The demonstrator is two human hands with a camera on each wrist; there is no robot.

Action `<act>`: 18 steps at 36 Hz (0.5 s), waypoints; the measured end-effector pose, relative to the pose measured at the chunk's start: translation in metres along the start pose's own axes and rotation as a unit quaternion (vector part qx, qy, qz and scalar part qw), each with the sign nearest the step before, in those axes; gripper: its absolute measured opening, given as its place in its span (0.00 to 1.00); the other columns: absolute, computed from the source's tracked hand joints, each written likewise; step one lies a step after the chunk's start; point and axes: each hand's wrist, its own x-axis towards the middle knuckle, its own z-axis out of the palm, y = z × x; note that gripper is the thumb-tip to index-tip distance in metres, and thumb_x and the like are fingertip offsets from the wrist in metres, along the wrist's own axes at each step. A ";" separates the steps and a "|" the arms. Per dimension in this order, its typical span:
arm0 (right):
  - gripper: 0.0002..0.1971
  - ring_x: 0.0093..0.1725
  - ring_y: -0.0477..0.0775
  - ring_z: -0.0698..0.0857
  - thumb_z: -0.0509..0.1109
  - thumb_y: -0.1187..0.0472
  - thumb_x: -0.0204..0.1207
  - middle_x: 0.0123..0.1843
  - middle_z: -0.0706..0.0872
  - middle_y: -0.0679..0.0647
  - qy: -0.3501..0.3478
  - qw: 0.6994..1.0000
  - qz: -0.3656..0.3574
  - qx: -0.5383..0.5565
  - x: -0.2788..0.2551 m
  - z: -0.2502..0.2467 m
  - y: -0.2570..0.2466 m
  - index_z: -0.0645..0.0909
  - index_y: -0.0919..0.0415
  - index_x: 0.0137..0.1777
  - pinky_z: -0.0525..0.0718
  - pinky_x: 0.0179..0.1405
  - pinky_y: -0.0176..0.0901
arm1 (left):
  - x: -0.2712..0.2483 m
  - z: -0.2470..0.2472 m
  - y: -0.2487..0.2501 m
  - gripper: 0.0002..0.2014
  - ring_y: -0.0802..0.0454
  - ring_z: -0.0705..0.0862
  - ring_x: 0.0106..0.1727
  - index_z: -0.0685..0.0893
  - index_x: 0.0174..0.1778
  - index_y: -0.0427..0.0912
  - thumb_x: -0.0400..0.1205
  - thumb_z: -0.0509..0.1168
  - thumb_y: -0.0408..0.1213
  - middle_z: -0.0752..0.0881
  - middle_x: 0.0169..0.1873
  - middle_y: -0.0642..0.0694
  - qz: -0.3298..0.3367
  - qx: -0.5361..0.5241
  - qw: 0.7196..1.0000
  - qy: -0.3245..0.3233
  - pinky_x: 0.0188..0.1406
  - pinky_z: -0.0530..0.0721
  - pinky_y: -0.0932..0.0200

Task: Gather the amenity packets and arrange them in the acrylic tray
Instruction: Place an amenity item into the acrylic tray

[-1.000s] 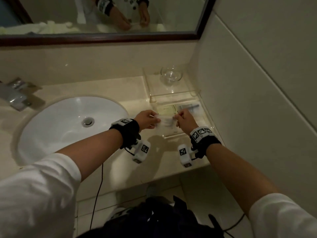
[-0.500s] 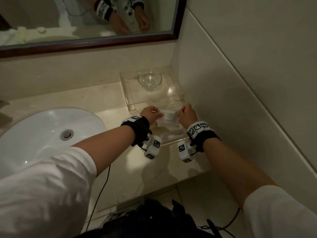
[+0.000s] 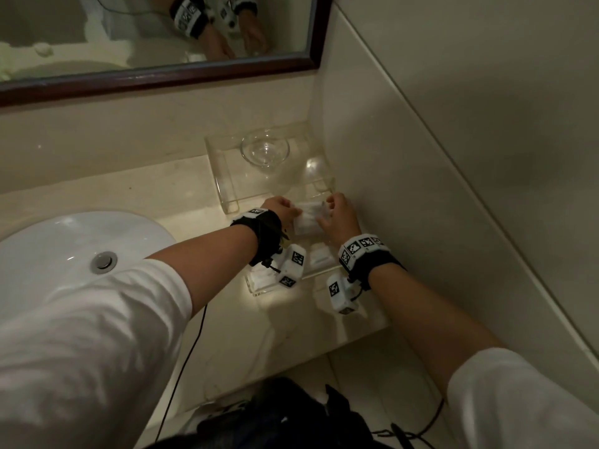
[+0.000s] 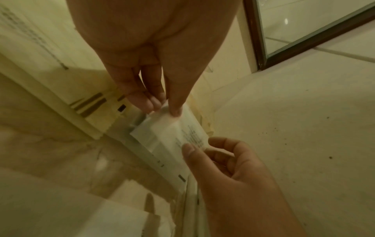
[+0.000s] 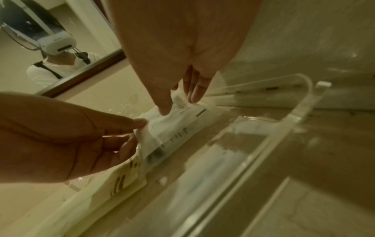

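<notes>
A white amenity packet (image 3: 306,218) with fine print hangs between both hands, low over the far end of the clear acrylic tray (image 3: 259,288). My left hand (image 3: 285,210) pinches its left end between thumb and fingers (image 4: 165,109). Its other end is pinched by my right hand (image 3: 330,212), also seen in the right wrist view (image 5: 179,105). The packet (image 4: 178,136) (image 5: 178,121) sags a little between the two grips. More packets (image 3: 319,257) lie in the tray under my wrists, among them a cream one with dark stripes (image 5: 121,181).
A clear acrylic stand (image 3: 227,186) holding a glass bowl (image 3: 265,150) sits just behind the tray. The tiled wall (image 3: 421,189) runs close along the right. A white sink (image 3: 81,251) lies to the left, a mirror (image 3: 162,43) above.
Both hands have kept their pinch and carried the packet toward the far end of the tray, close to the acrylic stand. My head view has swung right.
</notes>
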 end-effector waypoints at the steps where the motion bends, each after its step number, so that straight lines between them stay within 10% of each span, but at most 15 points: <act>1: 0.21 0.60 0.61 0.78 0.73 0.67 0.70 0.63 0.75 0.62 -0.007 1.000 -0.012 -0.013 -0.001 0.001 0.003 0.72 0.65 0.63 0.78 0.64 0.54 | 0.001 0.000 0.000 0.10 0.48 0.81 0.35 0.78 0.35 0.43 0.75 0.73 0.34 0.80 0.30 0.47 0.000 0.007 1.000 -0.003 0.42 0.87 0.53; 4: 0.24 0.65 0.59 0.76 0.74 0.67 0.70 0.67 0.73 0.60 -0.018 0.999 -0.020 -0.038 -0.001 0.001 0.011 0.73 0.62 0.66 0.75 0.69 0.50 | -0.001 0.001 -0.001 0.04 0.52 0.81 0.33 0.84 0.41 0.43 0.76 0.73 0.35 0.82 0.31 0.49 0.011 0.027 0.999 -0.013 0.27 0.82 0.65; 8: 0.25 0.67 0.58 0.76 0.72 0.71 0.70 0.70 0.72 0.59 -0.032 0.999 -0.021 -0.031 -0.002 0.001 0.016 0.74 0.62 0.68 0.77 0.70 0.52 | 0.002 0.002 -0.004 0.12 0.50 0.85 0.49 0.87 0.51 0.43 0.73 0.75 0.40 0.86 0.43 0.48 0.039 0.110 0.993 0.003 0.52 0.84 0.60; 18: 0.30 0.77 0.60 0.64 0.68 0.66 0.73 0.78 0.65 0.61 -0.055 0.984 -0.074 -0.155 -0.002 0.006 0.021 0.67 0.65 0.76 0.62 0.79 0.46 | -0.002 0.006 -0.001 0.18 0.43 0.79 0.58 0.83 0.57 0.41 0.71 0.74 0.32 0.77 0.60 0.39 0.201 0.300 0.933 0.014 0.50 0.73 0.63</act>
